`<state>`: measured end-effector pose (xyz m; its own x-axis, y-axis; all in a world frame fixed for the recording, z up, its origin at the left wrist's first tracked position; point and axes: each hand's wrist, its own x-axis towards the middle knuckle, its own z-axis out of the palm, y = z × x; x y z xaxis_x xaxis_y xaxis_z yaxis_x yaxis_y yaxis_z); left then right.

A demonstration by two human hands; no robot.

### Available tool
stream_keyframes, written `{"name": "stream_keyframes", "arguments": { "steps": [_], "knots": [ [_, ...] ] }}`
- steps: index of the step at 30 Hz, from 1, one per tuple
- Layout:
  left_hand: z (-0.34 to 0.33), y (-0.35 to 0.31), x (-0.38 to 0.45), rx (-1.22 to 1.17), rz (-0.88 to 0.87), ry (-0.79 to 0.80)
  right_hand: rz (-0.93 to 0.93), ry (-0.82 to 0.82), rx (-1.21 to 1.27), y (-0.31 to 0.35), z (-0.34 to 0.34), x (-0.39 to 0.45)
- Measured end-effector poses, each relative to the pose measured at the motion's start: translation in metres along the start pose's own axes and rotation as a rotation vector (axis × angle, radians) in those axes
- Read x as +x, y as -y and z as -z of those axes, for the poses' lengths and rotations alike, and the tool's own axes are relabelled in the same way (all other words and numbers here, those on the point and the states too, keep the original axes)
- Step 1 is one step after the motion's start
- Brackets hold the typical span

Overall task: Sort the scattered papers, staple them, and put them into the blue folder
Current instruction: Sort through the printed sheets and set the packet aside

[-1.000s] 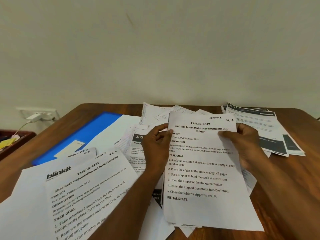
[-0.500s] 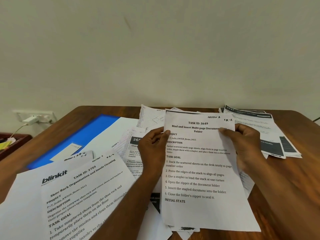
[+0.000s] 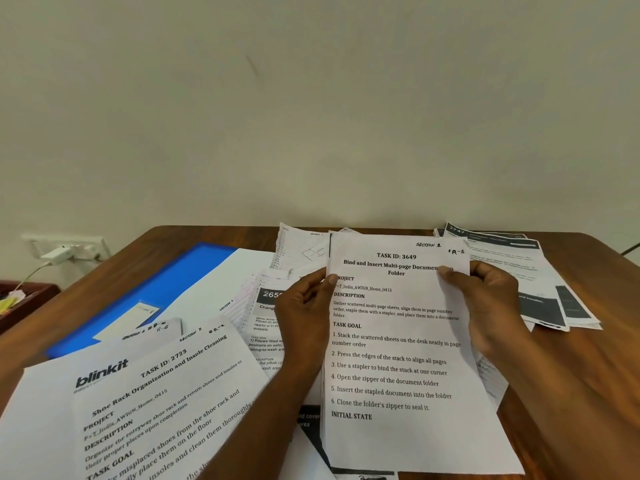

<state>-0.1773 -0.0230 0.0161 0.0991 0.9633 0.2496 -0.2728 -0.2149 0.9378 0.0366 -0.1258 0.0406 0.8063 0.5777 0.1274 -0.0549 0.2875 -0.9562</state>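
1. the left hand [image 3: 304,317] has its grip closed on the left edge of the sheet headed "task id: 3649" [image 3: 398,358]; the thumb lies over the front near the word "project" and the fingers curl behind the page.
2. the right hand [image 3: 485,306] has its grip closed on the right edge of the same sheet; the thumb presses on the title line and hides part of it, the fingers wrap behind.
3. between the two grips the sheet stands tilted up off the counter [image 3: 588,393]; more page edges show under its bottom edge, so it may be the top of a thin stack, though the view does not settle that.
4. left of the left grip, well apart, lies the blue folder [image 3: 166,282], flat on the counter and partly covered by white sheets; a small white label sits on it.
5. nearer than the left grip, to its left, lies the sheet headed "task id: 2723" [image 3: 162,403], over a blinkit page [image 3: 52,410].
6. right of the right grip, beyond it, a fanned pile of dark-banded pages [image 3: 540,289] rests on the counter.
7. behind the left grip lie further loose pages [image 3: 298,247], overlapping.
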Motion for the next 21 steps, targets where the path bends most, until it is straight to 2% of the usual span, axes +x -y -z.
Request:
{"name": "stream_keyframes", "arguments": {
  "steps": [21],
  "knots": [
    [-0.0012, -0.0011, -0.0084, 0.078, -0.059, 0.082, -0.063, -0.086, 0.005, 0.0028, -0.0046, -0.0051]
  ]
}}
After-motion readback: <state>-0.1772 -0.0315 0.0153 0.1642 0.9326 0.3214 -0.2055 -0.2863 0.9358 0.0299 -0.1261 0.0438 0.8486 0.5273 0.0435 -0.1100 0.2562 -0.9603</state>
